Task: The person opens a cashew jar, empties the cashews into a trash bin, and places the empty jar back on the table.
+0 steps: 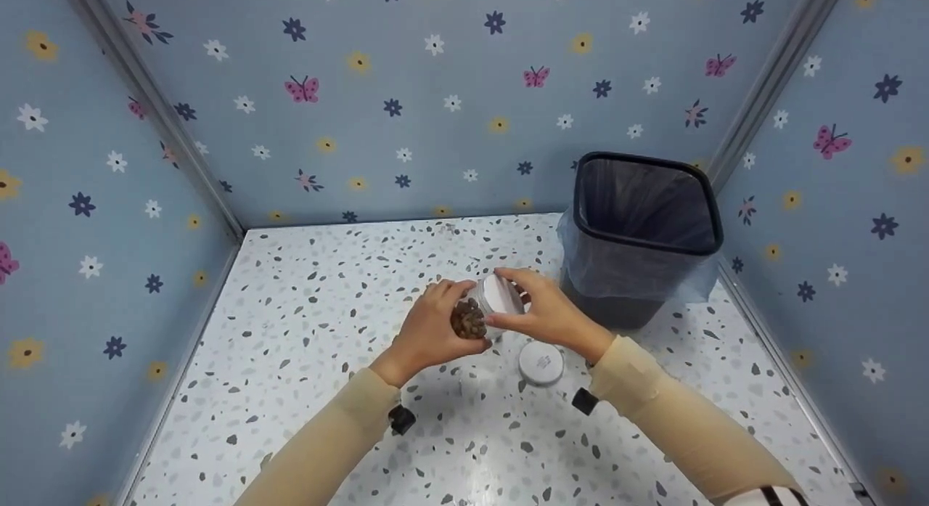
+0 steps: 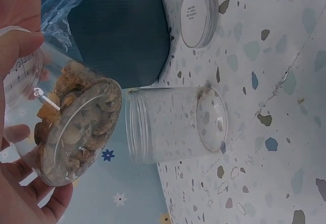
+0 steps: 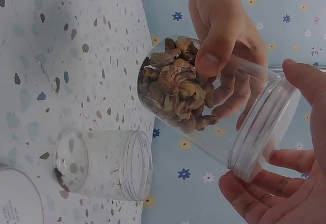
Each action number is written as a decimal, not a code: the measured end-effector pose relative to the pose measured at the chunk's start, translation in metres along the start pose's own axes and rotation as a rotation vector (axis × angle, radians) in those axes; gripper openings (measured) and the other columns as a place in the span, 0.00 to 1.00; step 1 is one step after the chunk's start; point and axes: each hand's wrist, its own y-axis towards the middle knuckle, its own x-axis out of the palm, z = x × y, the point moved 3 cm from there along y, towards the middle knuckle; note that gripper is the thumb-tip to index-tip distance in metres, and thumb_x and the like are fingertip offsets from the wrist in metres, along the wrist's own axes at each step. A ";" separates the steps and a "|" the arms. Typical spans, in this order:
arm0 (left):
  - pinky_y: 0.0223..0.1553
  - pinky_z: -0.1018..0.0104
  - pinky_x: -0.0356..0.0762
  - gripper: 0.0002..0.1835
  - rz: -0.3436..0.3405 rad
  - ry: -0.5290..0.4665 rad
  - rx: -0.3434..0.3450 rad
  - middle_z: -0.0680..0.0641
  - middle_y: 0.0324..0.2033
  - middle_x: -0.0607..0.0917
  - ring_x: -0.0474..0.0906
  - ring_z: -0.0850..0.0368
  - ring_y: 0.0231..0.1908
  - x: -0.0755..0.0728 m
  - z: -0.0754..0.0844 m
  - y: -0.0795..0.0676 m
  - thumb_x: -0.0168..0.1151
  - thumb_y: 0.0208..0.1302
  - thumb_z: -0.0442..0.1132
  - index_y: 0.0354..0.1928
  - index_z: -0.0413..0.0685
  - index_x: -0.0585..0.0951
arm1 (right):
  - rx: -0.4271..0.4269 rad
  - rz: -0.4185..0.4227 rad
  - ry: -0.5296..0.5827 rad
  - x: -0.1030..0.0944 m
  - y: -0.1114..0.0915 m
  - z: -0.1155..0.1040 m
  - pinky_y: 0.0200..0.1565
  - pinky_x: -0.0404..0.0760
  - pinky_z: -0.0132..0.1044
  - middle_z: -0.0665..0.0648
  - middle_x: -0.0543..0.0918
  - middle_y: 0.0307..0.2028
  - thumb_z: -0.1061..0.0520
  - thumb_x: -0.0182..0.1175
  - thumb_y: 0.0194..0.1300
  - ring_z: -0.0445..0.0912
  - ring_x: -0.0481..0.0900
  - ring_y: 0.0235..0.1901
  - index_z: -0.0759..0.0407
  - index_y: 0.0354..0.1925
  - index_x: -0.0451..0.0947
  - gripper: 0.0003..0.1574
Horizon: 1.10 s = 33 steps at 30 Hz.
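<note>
A clear plastic jar (image 3: 209, 145) part-filled with brown dried mushrooms (image 3: 175, 81) is held up off the table, tilted on its side. My left hand (image 1: 428, 328) grips its body, thumb and fingers wrapped round it. At its mouth sits a lid (image 1: 501, 294) with a white top, which my right hand (image 1: 548, 310) holds by the rim between thumb and fingers. Below stands a second clear jar (image 2: 173, 124), upright and uncovered, with dark crumbs at its bottom. Beside that jar a loose white lid (image 1: 541, 363) lies flat.
A dark bin (image 1: 617, 310) with a bag liner stands at the back right, close by my right hand. Speckled white tabletop (image 1: 326, 295) spreads under my hands. Flowered blue panels (image 1: 435, 92) rise at the back and both sides.
</note>
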 end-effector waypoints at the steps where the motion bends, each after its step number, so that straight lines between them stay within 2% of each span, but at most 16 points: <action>1: 0.58 0.41 0.84 0.49 0.001 -0.006 -0.003 0.37 0.58 0.85 0.81 0.43 0.56 0.001 0.000 0.000 0.85 0.50 0.55 0.72 0.43 0.77 | -0.003 0.004 -0.001 0.000 0.000 0.000 0.58 0.88 0.55 0.68 0.79 0.71 0.47 0.79 0.66 0.59 0.86 0.55 0.65 0.78 0.70 0.51; 7: 0.64 0.42 0.82 0.49 -0.006 -0.036 -0.012 0.39 0.61 0.84 0.80 0.44 0.60 0.005 -0.001 -0.002 0.85 0.53 0.56 0.73 0.42 0.75 | -0.028 0.047 0.015 -0.003 -0.001 -0.002 0.59 0.88 0.56 0.69 0.81 0.70 0.48 0.79 0.66 0.60 0.86 0.57 0.67 0.75 0.74 0.48; 12: 0.65 0.43 0.82 0.57 -0.040 -0.065 -0.042 0.42 0.64 0.82 0.79 0.45 0.62 0.009 -0.002 -0.003 0.86 0.51 0.62 0.77 0.43 0.71 | -0.050 0.073 0.034 -0.005 -0.002 0.000 0.57 0.89 0.56 0.70 0.83 0.67 0.50 0.78 0.66 0.62 0.87 0.55 0.69 0.73 0.75 0.45; 16: 0.64 0.44 0.84 0.61 -0.071 -0.114 -0.075 0.41 0.68 0.80 0.80 0.45 0.64 0.013 -0.002 -0.006 0.87 0.50 0.61 0.80 0.44 0.67 | -0.050 0.075 0.056 -0.006 -0.002 0.000 0.57 0.89 0.56 0.70 0.83 0.67 0.50 0.78 0.67 0.62 0.87 0.54 0.69 0.73 0.75 0.45; 22: 0.62 0.48 0.86 0.57 -0.056 -0.147 -0.071 0.41 0.66 0.82 0.84 0.47 0.61 0.015 -0.001 -0.006 0.88 0.53 0.54 0.80 0.43 0.67 | -0.041 0.072 0.058 -0.006 -0.003 0.002 0.59 0.88 0.57 0.68 0.82 0.67 0.50 0.78 0.67 0.61 0.86 0.56 0.68 0.74 0.74 0.46; 33: 0.56 0.52 0.89 0.51 -0.011 -0.069 -0.060 0.45 0.60 0.86 0.87 0.51 0.55 0.014 0.004 -0.004 0.88 0.52 0.53 0.76 0.45 0.73 | -0.032 0.083 -0.058 -0.004 -0.005 0.008 0.50 0.88 0.52 0.66 0.84 0.65 0.45 0.76 0.69 0.56 0.86 0.47 0.65 0.76 0.73 0.47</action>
